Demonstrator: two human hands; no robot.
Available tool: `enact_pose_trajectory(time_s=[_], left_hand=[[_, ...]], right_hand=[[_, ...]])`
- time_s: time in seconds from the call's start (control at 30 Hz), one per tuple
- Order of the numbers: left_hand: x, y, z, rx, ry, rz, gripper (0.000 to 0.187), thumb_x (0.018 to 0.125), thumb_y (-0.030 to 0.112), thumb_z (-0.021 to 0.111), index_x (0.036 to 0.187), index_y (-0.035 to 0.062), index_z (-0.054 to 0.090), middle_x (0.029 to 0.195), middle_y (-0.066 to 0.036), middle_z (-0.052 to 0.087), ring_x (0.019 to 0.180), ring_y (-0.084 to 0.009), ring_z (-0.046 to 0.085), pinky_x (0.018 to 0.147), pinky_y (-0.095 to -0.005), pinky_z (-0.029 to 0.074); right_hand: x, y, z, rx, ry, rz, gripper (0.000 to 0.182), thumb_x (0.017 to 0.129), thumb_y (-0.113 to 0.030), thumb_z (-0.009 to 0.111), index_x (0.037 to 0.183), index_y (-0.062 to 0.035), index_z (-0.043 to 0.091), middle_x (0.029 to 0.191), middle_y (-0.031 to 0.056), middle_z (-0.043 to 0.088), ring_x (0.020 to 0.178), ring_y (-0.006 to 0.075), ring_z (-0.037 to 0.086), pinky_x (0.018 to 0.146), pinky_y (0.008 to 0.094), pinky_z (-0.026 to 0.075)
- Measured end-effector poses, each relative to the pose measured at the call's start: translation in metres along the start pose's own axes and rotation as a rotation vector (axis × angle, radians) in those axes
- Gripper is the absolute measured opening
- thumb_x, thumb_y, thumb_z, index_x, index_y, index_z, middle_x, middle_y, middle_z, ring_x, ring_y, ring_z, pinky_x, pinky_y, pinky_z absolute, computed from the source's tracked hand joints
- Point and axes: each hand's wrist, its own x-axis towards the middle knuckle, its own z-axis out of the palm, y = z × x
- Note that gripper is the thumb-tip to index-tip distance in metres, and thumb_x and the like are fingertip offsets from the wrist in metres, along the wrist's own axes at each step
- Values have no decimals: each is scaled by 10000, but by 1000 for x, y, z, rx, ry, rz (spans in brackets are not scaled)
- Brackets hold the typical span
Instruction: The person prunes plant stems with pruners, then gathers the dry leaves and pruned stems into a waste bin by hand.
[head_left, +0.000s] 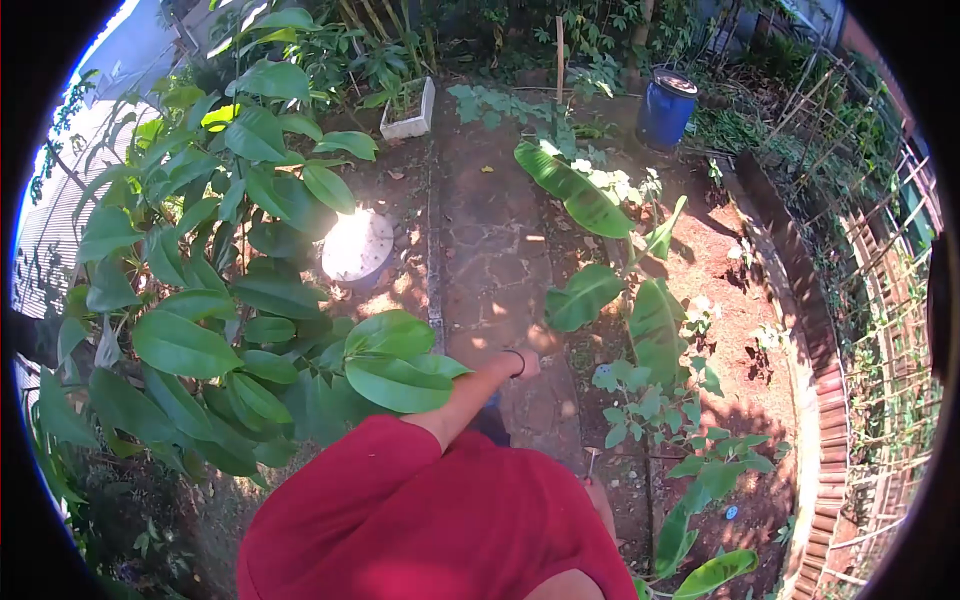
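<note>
Red cloth of the person's shirt (430, 510) fills the lower middle of the head view, the only view, and both arms come out from it. The left hand (525, 364) is out in front, above the paved path (490, 265), with a dark band (517, 365) at its wrist. Its fingers look drawn in toward the palm, but they are too small and turned away to tell how far they are bent or whether they have hold of anything. Broad green leaves (395, 360) lie across part of the left forearm.

Lower and to the right, the right hand (598, 492) shows only in part past the shirt's edge. Just ahead of it, at the path's right border, stands a thin pale piece (592, 460), its long axis running roughly up the view, away from the body. It lies directly forward of the right fingers, seemingly touching them, and well apart from the left hand, which is farther forward and to its left; so the right hand is clearly the nearer one. How far those fingers are parted, and whether they grip the piece, I cannot tell.

Right of the piece are low grey-green plants (640, 400) and a banana-like plant (657, 335), with reddish soil (735, 290) beyond.
</note>
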Motion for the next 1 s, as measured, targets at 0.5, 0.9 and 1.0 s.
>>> enact_pose_trajectory(time_s=[0.5, 0.9, 1.0], left_hand=[[124, -172, -190, 6, -112, -179, 353, 825, 218, 518, 1030, 5, 711, 1109, -205, 674, 1013, -336, 666, 871, -441, 513], [154, -288, -243, -274, -14, -308, 356, 857, 374, 547, 976, 76, 700, 1030, -167, 694, 970, -322, 663, 879, -412, 500], [143, -328, -203, -425, -19, -291, 359, 897, 380, 532, 1058, 93, 676, 1092, -161, 678, 1019, -320, 646, 883, -416, 495]], right_hand=[[112, -144, 30, 315, 270, 114, 269, 893, -286, 650, 976, -38, 587, 764, 43, 586, 683, 138, 546, 636, 306, 457], [225, -420, -68, 296, 66, -45, 270, 920, -253, 632, 1077, -43, 568, 724, 6, 555, 630, 89, 507, 591, 249, 413], [284, -493, -96, 114, -85, -41, 336, 905, -302, 648, 1098, -38, 569, 780, 52, 596, 690, 148, 560, 663, 297, 453]])
